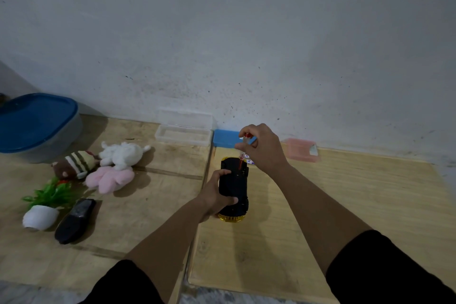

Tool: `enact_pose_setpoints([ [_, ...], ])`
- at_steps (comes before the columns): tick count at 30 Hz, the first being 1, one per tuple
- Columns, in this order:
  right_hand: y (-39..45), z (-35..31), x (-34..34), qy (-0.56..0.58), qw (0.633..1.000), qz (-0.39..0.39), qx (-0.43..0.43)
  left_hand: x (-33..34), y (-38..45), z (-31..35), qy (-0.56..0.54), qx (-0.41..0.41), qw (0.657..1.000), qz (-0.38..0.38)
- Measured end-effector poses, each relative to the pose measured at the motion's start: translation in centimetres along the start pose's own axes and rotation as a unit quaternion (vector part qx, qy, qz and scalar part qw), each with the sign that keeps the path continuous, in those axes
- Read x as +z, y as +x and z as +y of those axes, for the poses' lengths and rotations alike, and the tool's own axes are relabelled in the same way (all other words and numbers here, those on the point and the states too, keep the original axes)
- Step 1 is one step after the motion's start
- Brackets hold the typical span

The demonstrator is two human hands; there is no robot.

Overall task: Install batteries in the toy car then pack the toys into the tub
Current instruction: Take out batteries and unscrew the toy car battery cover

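Far left, the lidded blue tub is cut off by the frame edge on the wooden bench, plush toys beside it. The left hand grips the overturned black toy car. The right hand's fingers pinch a small screwdriver, its tip hard to make out. Batteries are half hidden behind it. A stained pale wall stands behind the bench.

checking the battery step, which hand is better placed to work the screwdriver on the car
Right. The right hand already pinches the screwdriver upright over the upturned toy car, while the left hand grips the car's side, steadying it.
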State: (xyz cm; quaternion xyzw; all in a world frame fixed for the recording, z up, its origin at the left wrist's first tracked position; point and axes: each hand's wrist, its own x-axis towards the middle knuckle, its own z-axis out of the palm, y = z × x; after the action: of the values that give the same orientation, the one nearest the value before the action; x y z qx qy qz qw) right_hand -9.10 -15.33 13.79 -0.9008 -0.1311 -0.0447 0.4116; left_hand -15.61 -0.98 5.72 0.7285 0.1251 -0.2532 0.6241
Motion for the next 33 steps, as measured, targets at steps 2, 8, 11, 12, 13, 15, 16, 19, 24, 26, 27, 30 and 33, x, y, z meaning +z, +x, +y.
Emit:
enact_pose_setpoints([
  [2,0.1,0.1,0.0,0.011,1.000,0.010,0.016,0.0,-0.1,0.0,0.003,-0.001,1.000,0.000],
  [8,-0.3,-0.2,0.2,0.054,0.998,-0.023,0.011,-0.1,-0.2,0.3,0.010,0.009,1.000,-0.001],
  [11,-0.1,-0.5,0.2,0.092,0.995,-0.014,0.036,-0.3,-0.2,0.4,0.006,0.017,1.000,0.000],
  [12,-0.1,-0.5,0.3,0.103,0.994,-0.010,0.044,-0.4,-0.2,0.4,0.005,0.018,1.000,0.001],
  [13,0.0,-0.5,0.3,0.109,0.993,-0.009,0.048,-0.4,-0.2,0.4,0.005,0.018,1.000,0.002],
  [15,0.0,-0.5,0.1,0.114,0.992,-0.017,0.057,-0.4,-0.2,0.3,0.002,0.018,1.000,0.006],
  [16,0.0,-0.6,0.1,0.115,0.991,-0.022,0.059,-0.4,-0.2,0.3,-0.002,0.019,1.000,0.009],
  [19,-0.1,-0.7,0.1,0.096,0.994,-0.025,0.041,-0.5,-0.1,0.3,-0.011,0.026,0.999,0.018],
  [24,-0.1,-1.0,0.3,0.118,0.991,-0.019,0.054,-0.5,0.1,0.6,-0.013,0.030,0.999,0.018],
  [26,-0.1,-1.1,0.4,0.097,0.994,-0.027,0.046,-0.5,0.0,0.7,-0.003,0.024,1.000,0.012],
  [27,-0.1,-1.1,0.4,0.080,0.996,-0.029,0.036,-0.5,-0.1,0.6,0.002,0.021,1.000,0.009],
  [30,-0.2,-1.0,0.4,0.051,0.998,-0.034,0.002,-0.5,-0.2,0.4,0.008,0.015,1.000,0.005],
  [33,-0.5,-0.8,0.3,0.027,0.999,-0.034,-0.006,-0.6,-0.3,0.0,0.008,0.013,1.000,0.003],
])
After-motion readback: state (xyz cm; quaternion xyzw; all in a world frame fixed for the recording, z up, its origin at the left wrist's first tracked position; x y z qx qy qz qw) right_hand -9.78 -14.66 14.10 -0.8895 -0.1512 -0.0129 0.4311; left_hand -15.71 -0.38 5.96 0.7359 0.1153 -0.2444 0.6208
